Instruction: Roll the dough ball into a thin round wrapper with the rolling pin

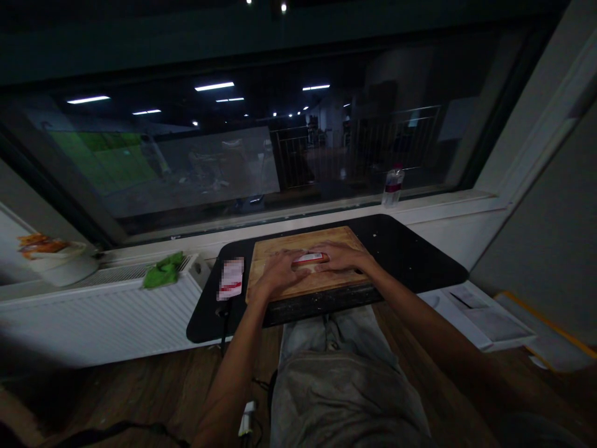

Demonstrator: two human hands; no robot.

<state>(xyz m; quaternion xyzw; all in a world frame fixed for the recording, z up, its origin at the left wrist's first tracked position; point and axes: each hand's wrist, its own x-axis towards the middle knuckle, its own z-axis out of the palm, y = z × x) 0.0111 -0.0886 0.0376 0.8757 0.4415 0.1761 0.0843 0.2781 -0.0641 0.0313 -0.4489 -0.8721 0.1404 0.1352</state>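
Both hands flat, left hand [278, 272], right hand [344, 256]

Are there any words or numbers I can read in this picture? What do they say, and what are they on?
None can be read.
Red and white packet between the left hand and right hand, on the wooden board: print too small and dark.
Card on the black table, left of the board: blurred out, only a red mark shows.
Water bottle on the windowsill: label too small.
Orange packet at far left: lettering too blurred.
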